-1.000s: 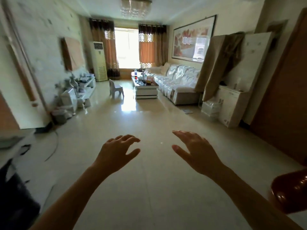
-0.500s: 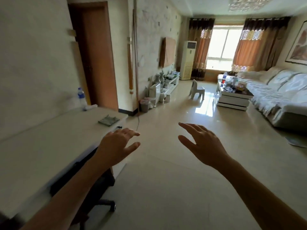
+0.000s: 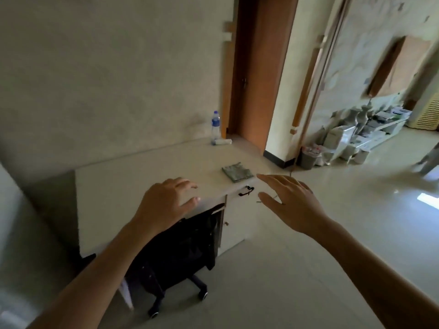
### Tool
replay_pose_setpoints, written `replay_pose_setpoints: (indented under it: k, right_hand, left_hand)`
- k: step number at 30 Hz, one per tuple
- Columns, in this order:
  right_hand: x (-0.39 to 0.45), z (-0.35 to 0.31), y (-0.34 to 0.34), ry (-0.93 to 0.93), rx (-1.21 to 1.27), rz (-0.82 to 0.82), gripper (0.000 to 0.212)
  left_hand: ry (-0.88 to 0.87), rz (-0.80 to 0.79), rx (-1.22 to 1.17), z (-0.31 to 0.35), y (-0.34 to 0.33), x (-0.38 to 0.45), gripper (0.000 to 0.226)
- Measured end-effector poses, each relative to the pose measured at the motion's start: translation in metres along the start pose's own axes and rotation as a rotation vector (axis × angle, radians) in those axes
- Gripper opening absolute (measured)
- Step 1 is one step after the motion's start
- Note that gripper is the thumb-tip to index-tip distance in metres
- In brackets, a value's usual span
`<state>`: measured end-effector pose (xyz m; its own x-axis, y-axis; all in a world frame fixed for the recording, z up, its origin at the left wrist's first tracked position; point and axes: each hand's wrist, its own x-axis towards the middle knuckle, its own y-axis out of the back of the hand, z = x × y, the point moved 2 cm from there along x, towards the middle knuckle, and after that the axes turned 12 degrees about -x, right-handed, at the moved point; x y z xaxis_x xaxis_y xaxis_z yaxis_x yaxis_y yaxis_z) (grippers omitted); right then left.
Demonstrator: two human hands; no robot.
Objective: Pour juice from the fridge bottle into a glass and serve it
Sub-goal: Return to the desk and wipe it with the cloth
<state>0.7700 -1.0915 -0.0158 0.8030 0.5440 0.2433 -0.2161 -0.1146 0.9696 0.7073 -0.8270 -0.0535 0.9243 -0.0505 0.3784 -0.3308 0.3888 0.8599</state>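
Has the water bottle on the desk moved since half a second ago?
No. The bottle stands at the desk's back corner beside the door frame, as before; only the camera turned left.

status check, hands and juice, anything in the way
Left hand open, empty. Right hand open, empty. No fridge, juice or glass in view. Desk and black chair ahead.

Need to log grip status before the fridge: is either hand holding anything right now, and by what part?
Nothing is held. The left hand and the right hand both hover bare with loosely spread fingers.
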Motion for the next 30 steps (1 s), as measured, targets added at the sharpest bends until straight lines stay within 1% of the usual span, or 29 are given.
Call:
replay_pose_setpoints:
  k: [6,11,13,19,23,25,27,30]
  right_hand:
    - [0.118,-0.002,-0.065,0.156,0.06,-0.096,0.049]
    - [0.206,-0.001,-0.126,0.228,0.071,-0.175,0.049]
    - [0.235,0.005,-0.152,0.25,0.059,-0.225,0.049]
    - [0.311,0.037,-0.236,0.253,0.036,-0.381,0.051]
    - [0.358,0.053,-0.289,0.278,0.046,-0.451,0.053]
    - [0.384,0.061,-0.315,0.285,0.075,-0.464,0.053]
    - [0.409,0.073,-0.345,0.271,0.094,-0.456,0.055]
    - [0.441,0.097,-0.398,0.171,0.035,-0.431,0.062]
  left_hand:
    - [0.195,0.021,0.035,-0.073,-0.036,0.036,0.06]
    - [0.261,-0.008,0.002,-0.135,-0.08,0.093,0.06]
    - [0.279,-0.044,-0.02,-0.155,-0.1,0.118,0.06]
    - [0.392,-0.148,-0.087,-0.211,-0.165,0.173,0.04]
    - [0.43,-0.186,-0.104,-0.233,-0.207,0.204,0.039]
    - [0.456,-0.159,-0.111,-0.242,-0.224,0.222,0.039]
    - [0.489,-0.091,-0.126,-0.253,-0.242,0.237,0.04]
    - [0.554,0.026,-0.15,-0.279,-0.268,0.245,0.048]
